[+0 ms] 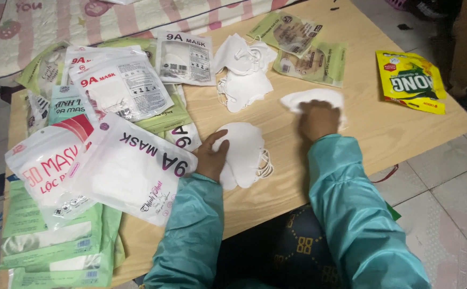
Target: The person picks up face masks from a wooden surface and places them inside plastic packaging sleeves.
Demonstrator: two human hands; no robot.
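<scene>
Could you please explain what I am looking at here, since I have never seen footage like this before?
There is no machine: a person wearing a head camera looks down at their own two bare hands in teal sleeves. The left hand rests on a stack of white face masks on a low wooden table. The right hand presses on a single white mask further out. Neither hand has lifted anything. Another loose pile of masks lies beyond, with white and green mask packets heaped on the left, two green packets at the far edge, and a yellow packet on the right.
</scene>
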